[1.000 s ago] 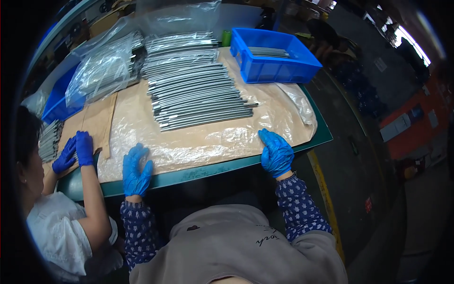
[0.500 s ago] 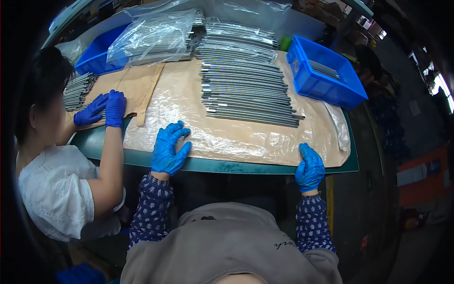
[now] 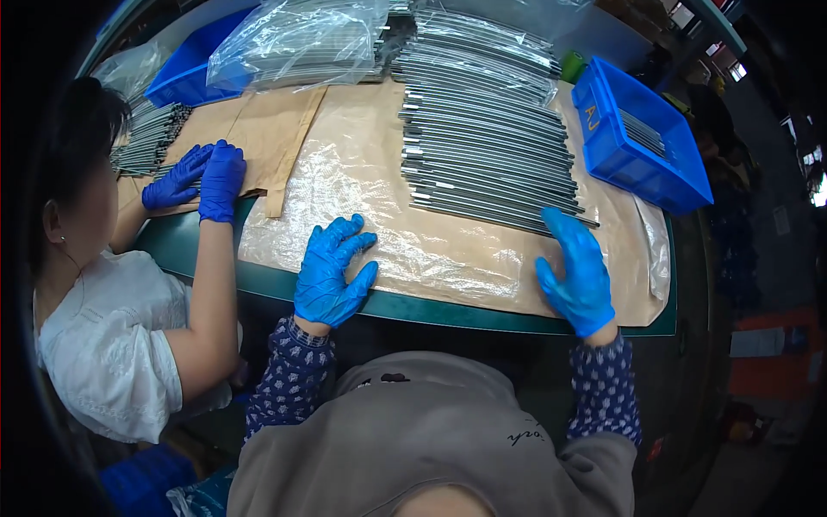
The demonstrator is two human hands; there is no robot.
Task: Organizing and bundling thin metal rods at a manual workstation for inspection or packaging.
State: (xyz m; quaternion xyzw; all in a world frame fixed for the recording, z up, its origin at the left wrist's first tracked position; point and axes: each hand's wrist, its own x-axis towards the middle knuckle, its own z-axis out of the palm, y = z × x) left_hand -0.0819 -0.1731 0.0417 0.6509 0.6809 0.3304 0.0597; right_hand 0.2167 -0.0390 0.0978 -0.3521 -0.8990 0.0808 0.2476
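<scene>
Rods (image 3: 487,142) lie side by side in a wide row on the clear plastic sheet (image 3: 448,263), with brown paper showing through it. Left hand (image 3: 334,271): grip released, fingers spread, nothing in it, over the sheet near the front edge, well apart from the rods. Right hand (image 3: 579,271): grip also released, thumb out, fingertips at the row's near edge; can't tell if touching. Risks, my read: a nudge there could set loose rods rolling, since they look round and the plastic looks slick. Near rods already have uneven ends, one poking out to the right, so a sleeve or knuckle might snag it. Wrinkled plastic could drag and skew the row. Surface (image 3: 439,315) is green along its front edge. Blue bin (image 3: 599,146) at the right with a few short-looking rods inside, green cylinder (image 3: 571,67) behind it. Far left: clear bag (image 3: 297,47) over more rods, second blue bin (image 3: 177,86) beside it. Co-worker's dark-blue-gloved hands (image 3: 224,177) are on the paper, close to another rod pile (image 3: 146,142). Room's dim, orange panel (image 3: 775,353) off right.
</scene>
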